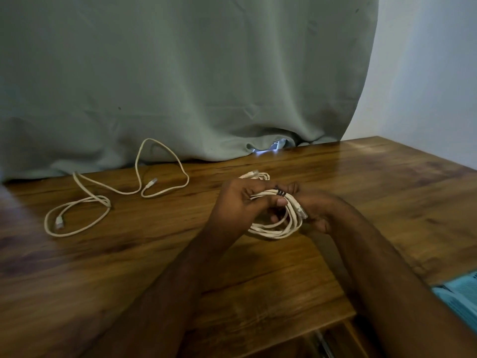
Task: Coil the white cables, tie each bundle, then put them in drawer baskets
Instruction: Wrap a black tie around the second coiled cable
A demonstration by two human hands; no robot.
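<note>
Both my hands hold a coiled white cable (277, 229) just above the wooden table (129, 267). A dark tie (280, 193) wraps the coil's top strands. My left hand (240, 200) grips the coil's upper left, thumb pressed on the strands beside the tie. My right hand (316, 208) holds the coil's right side with its fingers at the tie. Behind my hands a second coiled white cable (255, 175) lies on the table, partly hidden. A loose white cable (103, 200) sprawls uncoiled at the left, both plugs showing.
A grey-green curtain (180, 86) hangs along the table's far edge, its hem resting on the wood. Something teal (459, 298) sits at the right edge. Below the table's front edge a drawer opening (333, 339) shows dimly.
</note>
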